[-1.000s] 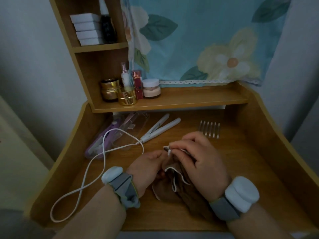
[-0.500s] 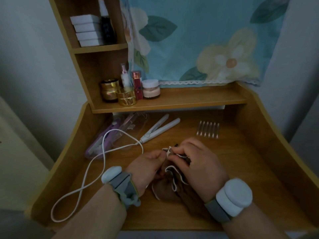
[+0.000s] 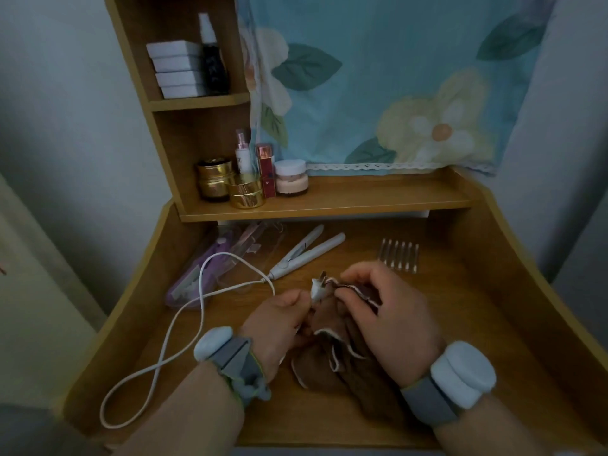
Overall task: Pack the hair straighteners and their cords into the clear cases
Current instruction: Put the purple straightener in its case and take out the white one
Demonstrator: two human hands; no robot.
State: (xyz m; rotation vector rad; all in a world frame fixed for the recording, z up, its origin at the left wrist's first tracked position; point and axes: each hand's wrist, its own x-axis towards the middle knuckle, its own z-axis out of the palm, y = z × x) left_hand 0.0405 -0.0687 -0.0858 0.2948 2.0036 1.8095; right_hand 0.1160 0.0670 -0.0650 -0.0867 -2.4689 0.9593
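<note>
No legible labels. 1 white straightener [image 3: 304, 256] at desk [image 3: 467, 311] 11 o'clock, 1 purple in case [image 3: 210, 274]. L hand [image 3: 279, 327] pinches plug [image 3: 318, 289]; R hand [image 3: 388, 311] grips pouch [image 3: 348, 366] rim.

Desk [image 3: 460, 324]; straightener [image 3: 306, 256], cord [image 3: 171, 334], pouch [image 3: 355, 373].

The scene is dim and low in contrast, with soft, flat light and no hard shadows. The flowered cloth [image 3: 378, 80] at the back is the brightest area. The bench [image 3: 460, 324] darkens toward its near corners, and the frame edges fall into shade. Wide-angle bending curves the shelf [image 3: 329, 205] and side walls. Fine detail looks soft and slightly smeared throughout.
</note>
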